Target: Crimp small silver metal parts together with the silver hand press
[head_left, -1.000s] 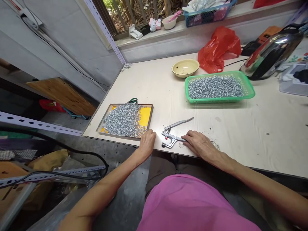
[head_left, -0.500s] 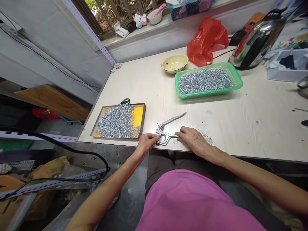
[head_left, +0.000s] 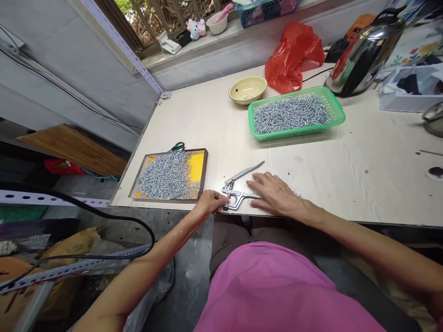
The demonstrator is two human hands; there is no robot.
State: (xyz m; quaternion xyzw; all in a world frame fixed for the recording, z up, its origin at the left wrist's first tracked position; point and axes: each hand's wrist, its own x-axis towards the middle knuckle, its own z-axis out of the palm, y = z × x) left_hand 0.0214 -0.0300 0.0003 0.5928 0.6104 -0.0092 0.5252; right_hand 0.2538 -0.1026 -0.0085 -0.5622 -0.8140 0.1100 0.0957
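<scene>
Metal hand pliers (head_left: pixel 238 196) with a spring and a small red part lie at the table's front edge, their two handles spread apart. My left hand (head_left: pixel 210 203) is pinched at the jaw end; what its fingertips hold is too small to make out. Over the lower handle rests my right hand (head_left: pixel 273 193), its fingers spread. Left of the pliers is a shallow tray (head_left: pixel 206 173) with a yellow bottom and a heap of small silver spring-like pieces (head_left: pixel 166 175). A green basket (head_left: pixel 294 135) farther back holds more such pieces.
A cream bowl (head_left: pixel 247 90), a red plastic bag (head_left: pixel 294 57) and a metal kettle (head_left: pixel 367 53) stand along the back. Green-handled scissors (head_left: pixel 178 146) lie behind the tray. At the right are a white box (head_left: pixel 408 102) and a round black-and-white item (head_left: pixel 435 173).
The fingers of my right hand have spread and moved over the lower handle, which they gripped at its end before. My left hand stays at the jaw. The view has shifted slightly.
</scene>
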